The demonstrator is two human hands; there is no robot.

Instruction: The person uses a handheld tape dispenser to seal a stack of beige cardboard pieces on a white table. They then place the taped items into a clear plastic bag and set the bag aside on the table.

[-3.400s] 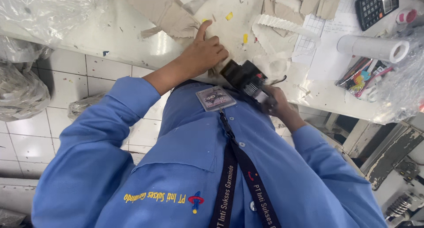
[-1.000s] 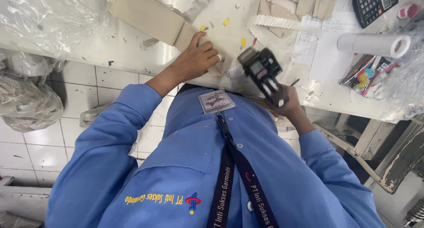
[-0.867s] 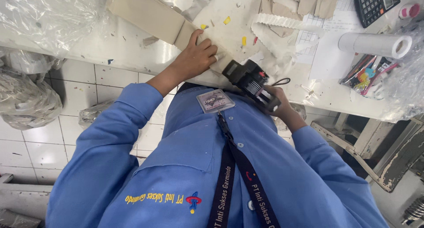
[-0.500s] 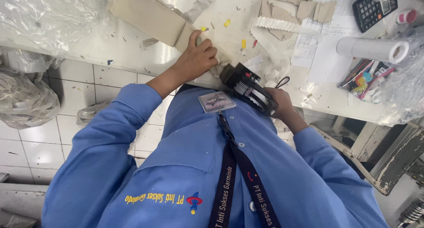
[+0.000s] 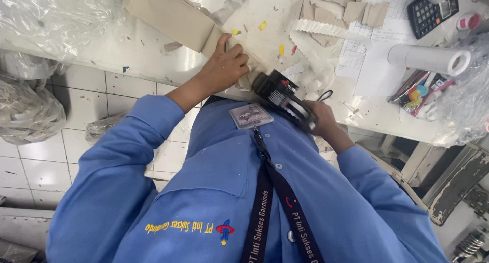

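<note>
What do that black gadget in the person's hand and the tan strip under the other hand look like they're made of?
The black gadget in the right hand looks like hard moulded plastic: glossy dark shell, ribbed parts. The tan strip under the left hand looks like matte paper or thin card, flat with a crisp fold; it could be stiff fabric.

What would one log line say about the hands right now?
left hand: pressing tan fabric piece on table | right hand: gripping black label gun

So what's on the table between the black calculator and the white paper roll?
In the head view, only bare white paper lies between the calculator and the paper roll; a small pink and white thing sits off to the side.
</note>
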